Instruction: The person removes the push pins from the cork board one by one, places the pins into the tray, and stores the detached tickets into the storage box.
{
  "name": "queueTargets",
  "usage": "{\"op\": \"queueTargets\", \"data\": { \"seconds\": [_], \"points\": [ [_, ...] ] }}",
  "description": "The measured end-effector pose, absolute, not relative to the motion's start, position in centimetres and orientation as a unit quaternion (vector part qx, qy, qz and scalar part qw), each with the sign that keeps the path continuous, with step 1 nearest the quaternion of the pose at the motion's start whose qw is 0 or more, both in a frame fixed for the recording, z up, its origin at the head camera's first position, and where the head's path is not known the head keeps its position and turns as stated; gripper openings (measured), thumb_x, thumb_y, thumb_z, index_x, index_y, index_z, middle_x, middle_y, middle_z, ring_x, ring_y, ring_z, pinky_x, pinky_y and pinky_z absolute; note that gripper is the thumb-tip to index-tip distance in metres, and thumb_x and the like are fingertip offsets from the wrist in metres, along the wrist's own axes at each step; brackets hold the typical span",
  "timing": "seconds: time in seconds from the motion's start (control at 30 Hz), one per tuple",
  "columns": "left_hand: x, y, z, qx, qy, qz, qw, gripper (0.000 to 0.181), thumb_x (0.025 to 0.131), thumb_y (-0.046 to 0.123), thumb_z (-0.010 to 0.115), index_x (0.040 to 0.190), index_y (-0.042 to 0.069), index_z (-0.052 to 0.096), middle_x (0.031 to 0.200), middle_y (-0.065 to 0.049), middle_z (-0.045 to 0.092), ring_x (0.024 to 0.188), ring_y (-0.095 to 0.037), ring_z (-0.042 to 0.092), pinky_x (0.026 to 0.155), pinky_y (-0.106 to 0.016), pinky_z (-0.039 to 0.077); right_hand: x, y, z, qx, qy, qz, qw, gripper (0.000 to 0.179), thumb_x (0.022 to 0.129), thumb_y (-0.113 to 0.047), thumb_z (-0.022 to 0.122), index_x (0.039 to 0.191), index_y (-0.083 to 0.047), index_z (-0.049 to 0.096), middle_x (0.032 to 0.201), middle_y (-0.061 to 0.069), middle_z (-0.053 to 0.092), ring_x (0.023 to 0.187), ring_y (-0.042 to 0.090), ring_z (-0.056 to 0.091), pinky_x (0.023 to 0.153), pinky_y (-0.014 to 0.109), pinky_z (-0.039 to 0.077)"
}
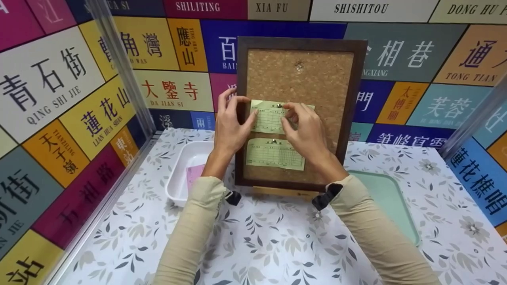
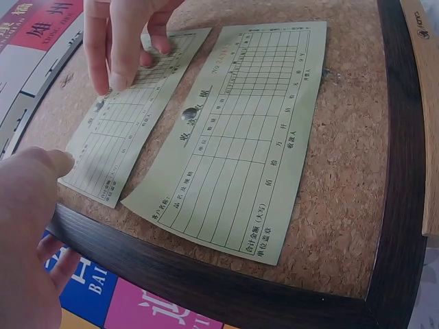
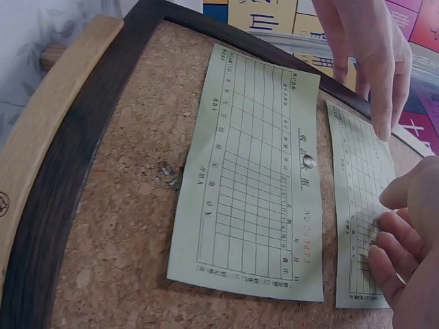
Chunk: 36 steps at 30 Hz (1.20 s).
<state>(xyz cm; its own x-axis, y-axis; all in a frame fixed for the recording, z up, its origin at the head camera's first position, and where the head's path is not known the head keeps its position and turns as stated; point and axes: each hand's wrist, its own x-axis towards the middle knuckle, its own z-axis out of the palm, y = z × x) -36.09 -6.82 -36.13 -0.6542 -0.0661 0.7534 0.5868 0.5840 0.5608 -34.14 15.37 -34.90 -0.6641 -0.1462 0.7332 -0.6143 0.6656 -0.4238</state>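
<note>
Two pale green receipt slips hang on a cork board [image 1: 295, 79] with a dark wooden frame. The upper slip [image 1: 269, 120] and the lower slip [image 1: 275, 154] each have a silver pushpin near the top. My left hand [image 1: 229, 124] reaches around the frame's left edge, its thumb at the left edge of the upper slip. My right hand [image 1: 307, 128] is over that slip's right part, with an index fingertip beside the upper pushpin [image 1: 279, 105]. In the right wrist view, its other fingers bend over the paper. The lower pushpin [image 2: 188, 114] shows plainly between the printed characters.
A white tray [image 1: 174, 174] with a pink slip [image 1: 194, 174] stands left of the board. To the right lies a pale green tray [image 1: 390, 198]. The board leans on a wooden stand [image 1: 283, 192] on a leaf-patterned tablecloth [image 1: 269, 245]. Panels with street names stand behind.
</note>
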Motion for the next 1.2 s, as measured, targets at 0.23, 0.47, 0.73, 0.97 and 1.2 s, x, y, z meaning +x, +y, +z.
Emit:
{"op": "queueTargets", "data": {
  "seconds": [0.23,0.47,0.73,0.97,1.2],
  "points": [
    [-36.2,-6.6,-36.0,-0.162,-0.792,-0.447,0.384,0.027,0.095,0.026,0.084,0.113,0.008,0.076,0.157,-0.017,0.050,0.150,-0.028,0.049,0.125,-0.039,0.040,-34.4,15.0,-34.5,0.211,-0.844,0.353,0.344,0.022,0.099,-0.013,0.076,0.120,-0.006,0.076,0.099,0.009,0.075,0.086,0.024,0.066,0.079,0.033,0.050],
    [-36.4,-6.4,-35.9,-0.155,-0.783,-0.471,0.375,0.020,0.095,0.026,0.084,0.104,0.009,0.078,0.156,-0.017,0.051,0.148,-0.027,0.050,0.123,-0.039,0.041,-34.5,14.8,-34.6,0.202,-0.840,0.364,0.349,0.018,0.100,-0.013,0.075,0.117,-0.007,0.077,0.096,0.007,0.074,0.081,0.022,0.064,0.075,0.032,0.047],
    [-36.9,-5.8,-35.8,-0.151,-0.777,-0.465,0.396,0.020,0.096,0.029,0.084,0.105,0.012,0.079,0.153,-0.019,0.051,0.148,-0.026,0.048,0.125,-0.040,0.041,-34.8,14.7,-34.5,0.202,-0.834,0.367,0.359,0.016,0.100,-0.012,0.075,0.115,-0.007,0.078,0.094,0.007,0.075,0.079,0.021,0.065,0.075,0.031,0.046],
    [-37.2,-5.6,-36.0,-0.151,-0.757,-0.483,0.414,0.012,0.093,0.022,0.086,0.098,0.012,0.081,0.151,-0.017,0.053,0.147,-0.025,0.049,0.124,-0.034,0.042,-34.9,14.3,-34.4,0.196,-0.827,0.365,0.378,0.013,0.099,-0.011,0.077,0.111,-0.007,0.081,0.096,0.008,0.075,0.088,0.024,0.066,0.083,0.034,0.048],
    [-37.4,-5.5,-36.2,-0.152,-0.751,-0.488,0.418,0.010,0.093,0.019,0.086,0.095,0.011,0.081,0.151,-0.018,0.054,0.148,-0.024,0.050,0.123,-0.034,0.043,-35.3,14.0,-34.1,0.174,-0.829,0.357,0.395,0.009,0.098,-0.017,0.080,0.103,-0.009,0.083,0.096,0.006,0.075,0.090,0.023,0.064,0.082,0.035,0.048]
  ]
}}
